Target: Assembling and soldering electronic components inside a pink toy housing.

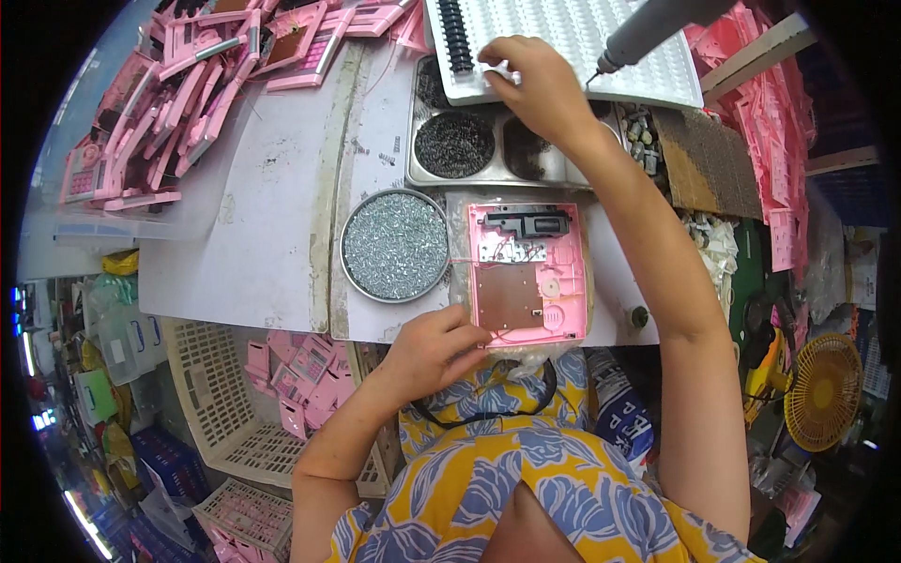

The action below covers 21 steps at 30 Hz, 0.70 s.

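A pink plastic casing (554, 267) lies open-side up in front of me, with a black part (527, 223), a brown board (507, 298) and thin wires inside. At its near left corner my left hand (434, 347) grips the edge with bent fingers. My right hand (542, 86) reaches far forward over a white ribbed tray (554, 47). Its thumb and forefinger are apart, with nothing visible between them, close to a row of small black parts (456, 38) on that tray. A grey electric screwdriver (648, 33) hangs just right of this hand, bit downward.
Left of the casing stands a round dish of small silvery screws (394, 246). A metal tray (427, 174) holds dark screws in round wells. Pink assemblies are heaped at the far left (197, 94). Below is a cream basket (211, 403) of pink parts; a yellow fan (823, 392) stands right.
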Each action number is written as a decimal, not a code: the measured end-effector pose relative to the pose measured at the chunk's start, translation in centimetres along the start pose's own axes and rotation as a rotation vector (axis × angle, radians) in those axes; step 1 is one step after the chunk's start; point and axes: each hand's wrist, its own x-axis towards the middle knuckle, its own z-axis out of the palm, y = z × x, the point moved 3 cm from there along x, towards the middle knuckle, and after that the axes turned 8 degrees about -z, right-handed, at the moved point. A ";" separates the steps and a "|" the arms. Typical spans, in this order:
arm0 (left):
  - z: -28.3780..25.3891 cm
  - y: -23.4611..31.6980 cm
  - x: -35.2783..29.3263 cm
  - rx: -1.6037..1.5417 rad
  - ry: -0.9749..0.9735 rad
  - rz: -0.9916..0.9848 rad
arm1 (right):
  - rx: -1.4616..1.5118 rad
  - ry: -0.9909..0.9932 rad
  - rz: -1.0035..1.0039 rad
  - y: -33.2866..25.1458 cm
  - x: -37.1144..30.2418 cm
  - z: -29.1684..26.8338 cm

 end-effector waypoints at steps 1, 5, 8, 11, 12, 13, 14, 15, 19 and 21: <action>0.0 0.1 0.2 -0.003 -0.002 0.008 | -0.060 0.013 -0.002 0.0 0.6 0.7; 0.2 0.2 0.1 -0.010 0.009 0.014 | -0.188 -0.021 -0.093 0.4 2.4 2.7; 0.3 -0.1 -0.1 -0.013 0.010 0.024 | -0.200 0.041 -0.069 1.3 4.1 3.0; 0.2 -0.1 0.2 -0.002 -0.007 0.039 | -0.090 0.013 0.058 4.7 6.4 2.9; 0.2 0.0 0.2 0.000 -0.015 0.044 | -0.037 -0.061 0.143 5.5 7.0 2.9; 0.3 0.0 0.5 0.004 -0.036 0.042 | 0.030 0.009 0.186 5.9 6.9 2.5; 0.3 0.0 0.9 0.002 -0.036 0.051 | 0.093 0.080 0.231 6.5 6.8 1.8; 0.5 0.0 1.2 -0.007 -0.046 0.057 | 0.154 0.148 0.287 6.4 6.4 0.8; 0.2 -0.7 -0.7 -0.006 0.028 0.006 | 0.753 -0.030 0.328 -7.7 0.9 -4.6; 0.6 -0.8 -0.3 -0.029 -0.003 0.006 | 0.662 -0.112 0.273 -10.1 -6.0 -8.6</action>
